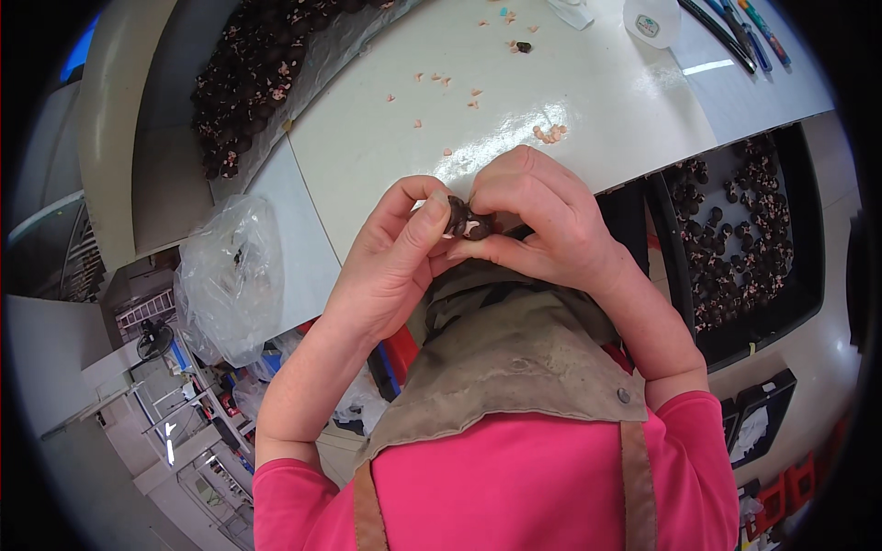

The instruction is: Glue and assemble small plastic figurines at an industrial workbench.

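Between my two hands, just over the table's near edge, is a small dark brown rounded figure (475,226) with a pale pink patch on it. My left hand (397,234) pinches its left side between thumb and fingers. From the right, my right hand (542,216) grips it with the thumb below and the bent fingers above. The fingers partly hide the figure, so its full shape cannot be made out. Beyond my hands, a little cluster of pale pink pieces (550,134) lies on the white table (358,147), and more pink bits (446,81) are scattered farther off.
A heap of similar dark figures (262,69) lies at the far left on plastic sheeting. Right of me, a black tray (808,275) holds many more. A clear plastic bag (234,275) hangs at the table's left edge. Pens (763,37) and a white roll (650,23) lie far right.
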`<action>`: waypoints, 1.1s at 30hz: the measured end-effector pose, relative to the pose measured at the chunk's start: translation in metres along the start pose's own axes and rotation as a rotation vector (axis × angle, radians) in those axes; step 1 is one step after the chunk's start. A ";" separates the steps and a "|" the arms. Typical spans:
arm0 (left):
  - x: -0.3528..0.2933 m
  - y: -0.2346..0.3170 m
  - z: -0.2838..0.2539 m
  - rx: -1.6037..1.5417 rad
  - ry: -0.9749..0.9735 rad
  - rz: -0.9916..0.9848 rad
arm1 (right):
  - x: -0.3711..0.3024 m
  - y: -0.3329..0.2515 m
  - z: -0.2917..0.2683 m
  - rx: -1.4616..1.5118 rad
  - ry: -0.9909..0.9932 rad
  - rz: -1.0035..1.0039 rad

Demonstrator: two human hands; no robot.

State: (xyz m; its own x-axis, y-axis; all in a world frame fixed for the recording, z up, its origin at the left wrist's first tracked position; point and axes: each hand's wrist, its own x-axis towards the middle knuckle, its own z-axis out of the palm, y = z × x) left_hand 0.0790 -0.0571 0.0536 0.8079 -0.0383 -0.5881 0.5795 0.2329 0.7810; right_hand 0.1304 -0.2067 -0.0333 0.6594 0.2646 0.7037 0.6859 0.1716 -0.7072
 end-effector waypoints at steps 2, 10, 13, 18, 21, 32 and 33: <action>-0.001 0.001 0.000 -0.001 0.000 0.016 | 0.003 0.000 -0.001 -0.012 0.000 -0.027; -0.078 0.030 0.024 -0.077 -0.386 0.400 | 0.037 -0.109 -0.016 -0.137 0.078 -0.156; -0.085 0.037 0.009 -0.084 -0.654 0.456 | 0.060 -0.149 -0.026 -0.137 -0.074 -0.126; -0.112 0.042 0.037 -0.260 -0.530 0.553 | 0.055 -0.159 0.032 -0.229 0.403 -0.207; -0.108 0.043 0.023 -0.194 -0.664 0.596 | 0.062 -0.164 0.047 -0.263 0.708 -0.274; -0.112 0.041 0.022 -0.225 -0.553 0.615 | 0.091 -0.175 0.078 -0.385 1.072 -0.052; -0.109 0.040 0.016 -0.177 -0.694 0.654 | 0.088 -0.168 0.066 -0.382 1.067 -0.050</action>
State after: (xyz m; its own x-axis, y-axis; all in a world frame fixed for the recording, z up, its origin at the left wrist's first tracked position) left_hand 0.0162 -0.0594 0.1521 0.8811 -0.4011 0.2507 0.0148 0.5531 0.8330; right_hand 0.0527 -0.1495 0.1427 0.4285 -0.7100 0.5588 0.6476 -0.1900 -0.7380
